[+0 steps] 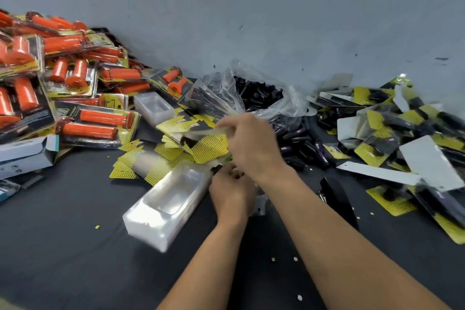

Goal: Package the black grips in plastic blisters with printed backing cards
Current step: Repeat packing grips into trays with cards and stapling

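While our right hand (249, 143) pinches a yellow-and-black printed backing card (206, 145) just beyond the clear plastic blister stack (163, 209), our left hand (231, 191) curls right of that stack, grasp unclear; black cylindrical rubber grips (304, 141) lie farther right.

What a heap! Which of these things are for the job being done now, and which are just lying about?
For the job: loose black grips, stack of clear blisters, yellow backing cards, one held in the right hand, finished black packs.
Lying about: orange grip packs, white cardboard box.
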Motion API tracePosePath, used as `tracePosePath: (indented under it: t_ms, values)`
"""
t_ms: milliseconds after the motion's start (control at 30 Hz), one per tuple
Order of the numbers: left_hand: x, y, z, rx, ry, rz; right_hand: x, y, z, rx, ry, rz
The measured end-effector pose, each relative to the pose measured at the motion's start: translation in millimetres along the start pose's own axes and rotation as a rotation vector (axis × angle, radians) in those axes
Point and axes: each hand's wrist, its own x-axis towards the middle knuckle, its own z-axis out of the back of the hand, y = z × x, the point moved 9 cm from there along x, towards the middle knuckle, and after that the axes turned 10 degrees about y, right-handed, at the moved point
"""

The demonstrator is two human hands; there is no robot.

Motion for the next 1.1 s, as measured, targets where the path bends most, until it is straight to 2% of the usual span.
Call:
tracePosePath:
  t_ms: [67,133,167,267,433,500,600,667,767,833,900,1033,1100]
  values:
    - [0.6,-0.8,-4.3,-0.068,0.03,-0.015,-26.6,-11.5,54.2,0.141,-0.327,0.028]
    - [-1.5,-4.6,-7.0,-0.099,0.055,-0.029,-53.4,-40.0,94.9,0.192,-0.508,-0.081]
    - [-2.4,-4.6,-7.2,-0.125,0.056,-0.013,-63.8,-55.0,106.4,0.184,-0.51,-0.157]
    - [0.0,0.6,-7.5,-0.171,0.06,0.03,-96.8,-82.9,118.2,0.118,-0.369,-0.295]
    - [-0.2,-1.3,-10.1,-0.155,0.081,0.027,-126.5,-63.1,127.4,-0.305,-0.15,-0.239]
    - [-2.0,-3.9,-12.5,-0.165,0.104,0.029,-121.3,-53.9,115.4,-0.317,-0.034,-0.176]
    - [-1.8,-5.0,-15.5,-0.176,0.126,0.019,-111.0,-46.9,78.4,-0.102,0.133,-0.082]
    - [-1.0,-3.6,-15.7,-0.186,0.134,0.016,-108.7,-50.8,65.2,0.103,0.079,-0.077]
    - [1.1,-2.1,-15.7,-0.174,0.136,0.003,-114.7,-66.7,58.2,0.423,-0.137,-0.07]
    - [2.5,-1.7,-16.7,-0.166,0.136,0.01,-118.9,-78.3,52.5,0.554,-0.22,-0.055]
    - [2.4,-0.4,-16.0,-0.163,0.125,0.024,-121.3,-95.4,41.0,0.598,-0.217,-0.133]
    - [2.8,0.9,-12.4,-0.157,0.103,0.025,-129.1,-131.7,13.9,0.519,-0.123,-0.452]
    - [3.0,0.2,-9.8,-0.176,0.079,0.017,-132.7,-129.3,6.6,0.547,-0.135,-0.467]
